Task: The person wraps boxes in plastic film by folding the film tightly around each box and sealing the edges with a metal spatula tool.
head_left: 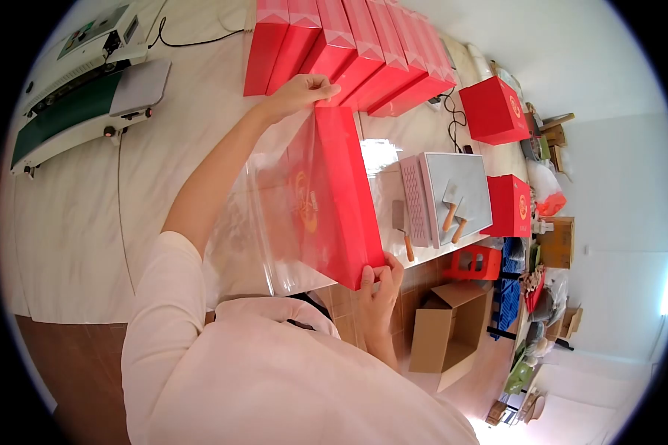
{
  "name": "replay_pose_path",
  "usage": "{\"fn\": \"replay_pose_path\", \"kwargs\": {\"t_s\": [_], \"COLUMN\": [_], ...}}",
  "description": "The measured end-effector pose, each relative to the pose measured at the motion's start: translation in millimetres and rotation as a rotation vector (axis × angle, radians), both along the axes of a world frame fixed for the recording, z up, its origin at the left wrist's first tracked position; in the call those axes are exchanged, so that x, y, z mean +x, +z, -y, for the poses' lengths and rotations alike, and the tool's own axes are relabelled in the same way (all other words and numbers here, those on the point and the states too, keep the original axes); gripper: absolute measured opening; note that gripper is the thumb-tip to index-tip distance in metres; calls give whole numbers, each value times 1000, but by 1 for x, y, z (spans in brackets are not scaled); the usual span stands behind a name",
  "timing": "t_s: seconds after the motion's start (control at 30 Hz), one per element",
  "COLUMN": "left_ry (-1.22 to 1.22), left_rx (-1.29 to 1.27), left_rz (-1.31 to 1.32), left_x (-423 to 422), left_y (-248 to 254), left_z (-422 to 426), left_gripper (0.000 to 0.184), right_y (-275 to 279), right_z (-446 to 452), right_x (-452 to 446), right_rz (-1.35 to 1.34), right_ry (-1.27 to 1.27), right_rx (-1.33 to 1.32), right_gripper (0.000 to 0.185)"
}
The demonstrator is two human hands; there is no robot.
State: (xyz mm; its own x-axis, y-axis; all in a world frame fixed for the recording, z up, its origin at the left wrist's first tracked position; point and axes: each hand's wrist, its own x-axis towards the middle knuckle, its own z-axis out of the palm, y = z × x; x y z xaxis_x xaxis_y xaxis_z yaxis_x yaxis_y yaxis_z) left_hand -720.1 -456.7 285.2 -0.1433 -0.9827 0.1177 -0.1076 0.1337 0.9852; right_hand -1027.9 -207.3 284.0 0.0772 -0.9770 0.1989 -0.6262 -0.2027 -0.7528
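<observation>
Red box, loose clear film along one side, is held at table edge. Near corner is gripped between thumb and fingers of right hand. At far end, left hand is pinched closed; whether film is caught cannot be told. Beyond, red boxes are lined up.

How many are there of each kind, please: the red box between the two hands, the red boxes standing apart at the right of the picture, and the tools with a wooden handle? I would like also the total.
Red box between the left hand and the right hand: 1
Red boxes standing apart: 2
Tools with a wooden handle: 3
Total: 6
</observation>
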Motion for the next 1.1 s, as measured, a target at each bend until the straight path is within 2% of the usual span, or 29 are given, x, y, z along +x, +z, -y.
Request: {"fn": "replay_pose_path", "kwargs": {"t_s": [0.1, 0.2, 0.3, 0.43, 0.5, 0.53, 0.6, 0.7, 0.8, 0.9, 0.97, 1.0, 1.07, 1.1], "left_ry": [-1, 104, 133, 179, 214, 200, 192, 145, 140, 234, 453, 454, 871, 884], "left_rx": [78, 142, 155, 143, 132, 125, 123, 100, 100, 94, -217, -220, -368, -367], "left_rz": [-19, 29, 5, 50, 50, 83, 115, 123, 105, 71, -20, -22, 17, 35], "left_x": [-10, -12, -8, -11, -11, -10, -9, -8, -8, -15, -21, -22, -31, -38], "left_y": [-6, -11, -11, -11, -13, -12, -9, -9, -10, -17, -30, -33, -39, -42], "left_z": [8, 9, 4, 2, 4, 4, 4, 1, 2, 0, -4, -12, -40, -59], "left_gripper": [38, 38, 38, 37, 37, 38, 38, 40, 40, 42, 45, 45, 46, 50], "right_y": [2, 1, 11, 36, 43, 38, 23, 14, 4, 5, 2, 0, 3, 6], "right_z": [2, 4, 21, 60, 79, 85, 94, 97, 103, 107, 107, 107, 109, 111], "right_x": [-1, -7, -8, 22, 49, 61, 80, 89, 81, 76, 72, 72, 65, 61], "right_rz": [-30, -73, -72, -151, -303, -304, -610, -633, -641, -594, -587, -574, -495, -414], "right_ry": [8, 32, 67, 206, 245, 249, 184, 86, 109, 168, 185, 203, 255, 306], "right_rx": [-15, -27, 9, -134, -161, -163, -127, -56, -101, -28, -64, -92, -50, -5], "right_gripper": [13, 15, 22, 60, 77, 77, 89, 91, 90, 90, 89, 89, 88, 87]}}
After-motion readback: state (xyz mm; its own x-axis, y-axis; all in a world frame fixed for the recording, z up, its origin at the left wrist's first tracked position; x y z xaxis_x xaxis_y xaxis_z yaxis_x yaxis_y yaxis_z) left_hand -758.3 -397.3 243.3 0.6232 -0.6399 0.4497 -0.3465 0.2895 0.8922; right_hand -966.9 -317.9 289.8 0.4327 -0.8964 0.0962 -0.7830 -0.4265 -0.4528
